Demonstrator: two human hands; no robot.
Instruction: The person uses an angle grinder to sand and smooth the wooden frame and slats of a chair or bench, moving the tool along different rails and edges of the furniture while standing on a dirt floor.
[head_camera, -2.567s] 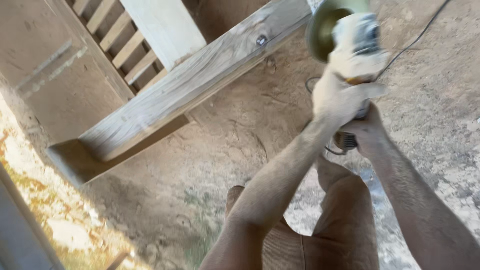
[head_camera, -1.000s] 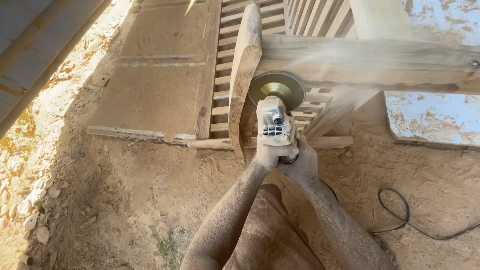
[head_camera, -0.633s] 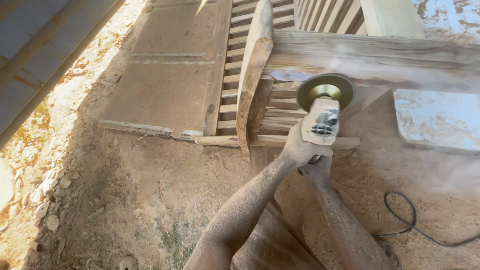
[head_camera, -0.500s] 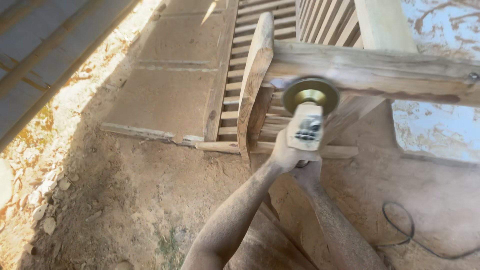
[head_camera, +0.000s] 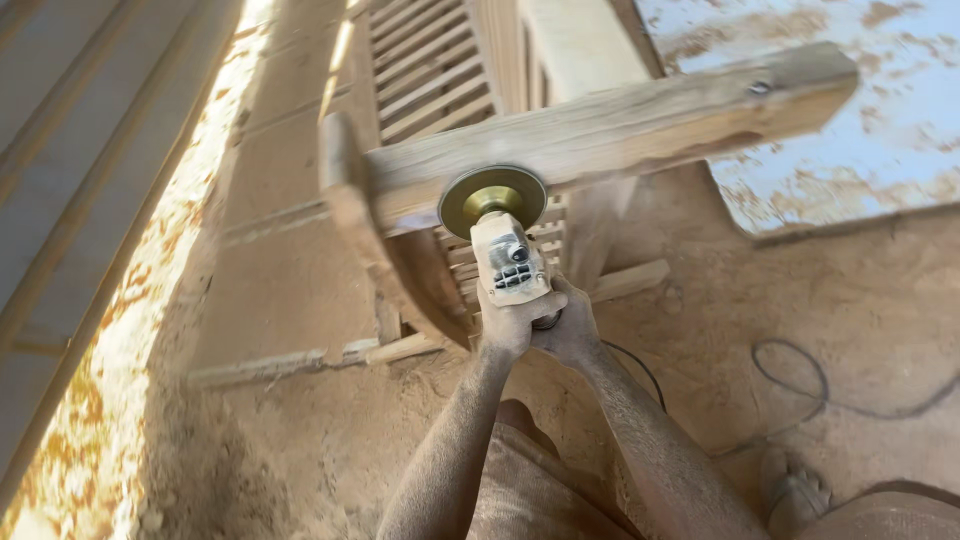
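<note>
A dust-covered angle grinder (head_camera: 508, 262) points away from me, its round disc (head_camera: 493, 196) pressed against the underside of a thick wooden beam (head_camera: 640, 125). My left hand (head_camera: 510, 325) wraps the grinder's body from below. My right hand (head_camera: 570, 325) grips it beside the left, both arms coated in sawdust. The beam joins a curved wooden leg (head_camera: 365, 225) of a slatted furniture piece (head_camera: 430, 65).
Sawdust covers the ground (head_camera: 300, 450). The grinder's black cable (head_camera: 830, 385) loops over the floor at right. A loose wooden strip (head_camera: 620, 283) lies under the beam. A stained white sheet (head_camera: 880, 110) lies at the upper right. My knee (head_camera: 530, 480) is below.
The view has swung and closed in on the beam. The grinder has shifted along the beam's underside, both hands still holding it.
</note>
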